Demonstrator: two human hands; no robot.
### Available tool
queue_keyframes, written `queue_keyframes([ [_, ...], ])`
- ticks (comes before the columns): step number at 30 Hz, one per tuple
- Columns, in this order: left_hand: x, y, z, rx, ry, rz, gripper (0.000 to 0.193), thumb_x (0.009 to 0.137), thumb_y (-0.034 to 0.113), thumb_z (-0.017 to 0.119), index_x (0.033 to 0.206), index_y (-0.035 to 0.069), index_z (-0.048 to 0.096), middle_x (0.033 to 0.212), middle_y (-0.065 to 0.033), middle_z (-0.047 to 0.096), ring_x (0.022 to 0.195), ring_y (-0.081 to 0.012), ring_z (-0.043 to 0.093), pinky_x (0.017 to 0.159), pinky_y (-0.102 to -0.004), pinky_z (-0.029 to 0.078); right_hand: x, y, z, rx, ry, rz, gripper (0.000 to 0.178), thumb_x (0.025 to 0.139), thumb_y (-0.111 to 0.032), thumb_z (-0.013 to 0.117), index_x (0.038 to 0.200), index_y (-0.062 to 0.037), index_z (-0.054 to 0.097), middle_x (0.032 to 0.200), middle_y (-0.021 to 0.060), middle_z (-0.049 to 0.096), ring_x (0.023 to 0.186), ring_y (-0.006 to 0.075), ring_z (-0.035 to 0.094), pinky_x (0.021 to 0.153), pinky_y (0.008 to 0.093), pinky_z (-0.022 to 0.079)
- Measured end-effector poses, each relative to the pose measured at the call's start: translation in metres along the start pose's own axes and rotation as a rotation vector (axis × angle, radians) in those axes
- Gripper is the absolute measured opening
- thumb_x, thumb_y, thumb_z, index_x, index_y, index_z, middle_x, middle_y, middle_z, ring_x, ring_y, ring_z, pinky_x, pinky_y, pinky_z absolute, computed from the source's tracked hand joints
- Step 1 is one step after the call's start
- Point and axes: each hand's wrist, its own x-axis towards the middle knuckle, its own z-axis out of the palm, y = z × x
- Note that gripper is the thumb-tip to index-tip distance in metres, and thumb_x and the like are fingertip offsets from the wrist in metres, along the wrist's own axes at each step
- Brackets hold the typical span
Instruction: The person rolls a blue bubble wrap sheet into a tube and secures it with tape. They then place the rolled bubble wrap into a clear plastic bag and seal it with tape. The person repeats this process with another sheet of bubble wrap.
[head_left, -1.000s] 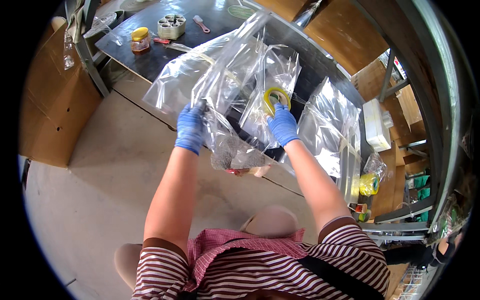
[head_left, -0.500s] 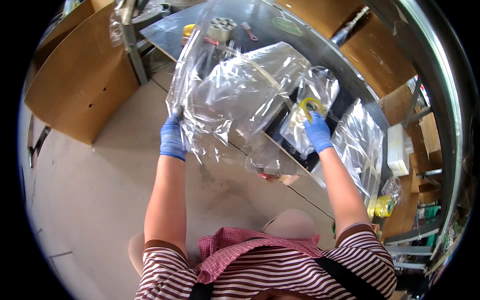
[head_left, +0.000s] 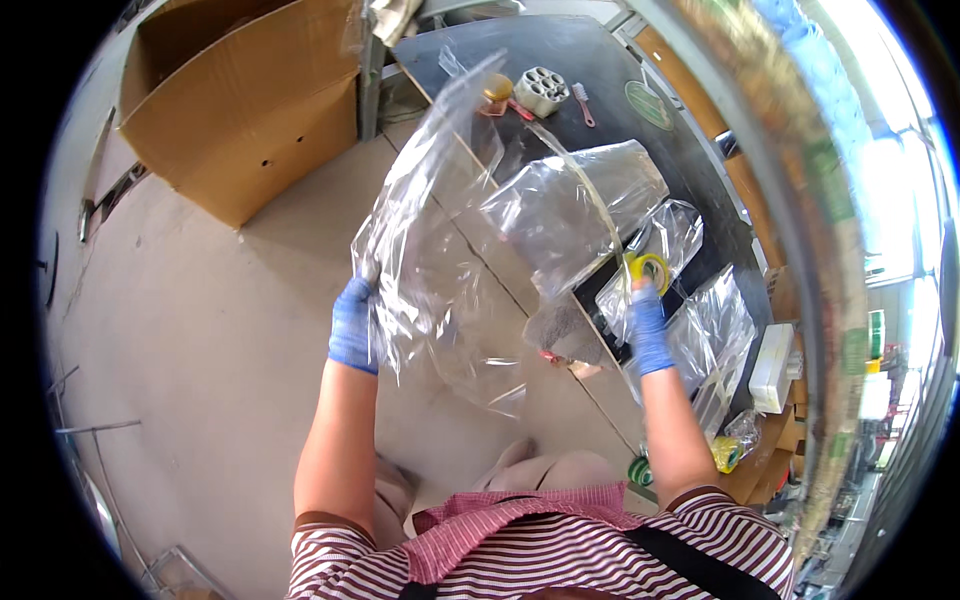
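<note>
A large clear plastic bag hangs from my left hand, closed on its edge over the floor, left of the table. The hand wears a blue glove. My right hand, gloved alike, is closed on a roll of yellow tape above the table's near side. Beside the tape lies a small clear packet on the dark table. A flat stack of clear plastic bags lies farther off, with a pale strip across it. Another pile of clear bags lies right of my right hand.
On the far table stand a grey holder with round holes, a small brush and a yellow-lidded jar. An open cardboard box stands at the left. A white box and yellow tape rolls sit at the right.
My view has turned, so the table shows farther right. The bag in my left hand has moved left off the stack and hangs over the floor. My right hand keeps the tape.
</note>
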Motion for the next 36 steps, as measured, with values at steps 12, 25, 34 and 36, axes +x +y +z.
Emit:
queue_keyframes([
  [12, -0.283, 0.061, 0.163, -0.263, 0.304, -0.075, 0.058, 0.086, 0.027, 0.071, 0.133, 0.001, 0.051, 0.12, -0.0183, 0.063, 0.105, -0.0318, 0.065, 0.089, -0.0457, 0.056, -0.244, -0.268, 0.18, 0.851, -0.999, 0.803, 0.062, 0.092, -0.048, 0.061, 0.134, -0.0042, 0.048, 0.126, 0.015, 0.055, 0.108, 0.0297, 0.055, 0.096, 0.0474, 0.044],
  [25, -0.375, 0.167, 0.38, 0.667, -0.126, 0.034, 0.076, 0.079, 0.033, 0.08, 0.138, -0.002, 0.048, 0.128, -0.0106, 0.058, 0.122, -0.0207, 0.051, 0.104, -0.0344, 0.041, -0.31, -0.583, 0.05, 0.398, -0.917, 0.153, 0.014, 0.087, -0.011, 0.066, 0.097, -0.0033, 0.069, 0.086, 0.0036, 0.066, 0.069, 0.0092, 0.06, 0.058, 0.024, 0.05],
  [34, -0.327, 0.175, 0.453, 0.558, -0.077, 0.315, 0.041, 0.085, 0.01, 0.072, 0.123, 0.002, 0.06, 0.106, -0.0045, 0.066, 0.092, -0.013, 0.062, 0.082, -0.026, 0.051, -0.297, -0.666, -0.097, 0.194, -0.442, 0.018, 0.025, 0.092, -0.024, 0.064, 0.109, -0.0052, 0.069, 0.077, 0.0015, 0.064, 0.059, 0.0074, 0.053, 0.053, 0.0211, 0.045],
  [36, -0.308, 0.171, 0.473, 0.531, -0.063, 0.379, 0.041, 0.086, 0.004, 0.069, 0.125, 0.002, 0.059, 0.107, -0.0048, 0.067, 0.093, -0.0124, 0.062, 0.083, -0.0255, 0.051, -0.271, -0.642, -0.136, 0.267, -0.277, 0.031, 0.026, 0.092, -0.024, 0.066, 0.106, -0.0034, 0.069, 0.073, 0.0016, 0.062, 0.049, 0.0049, 0.046, 0.046, 0.0193, 0.038],
])
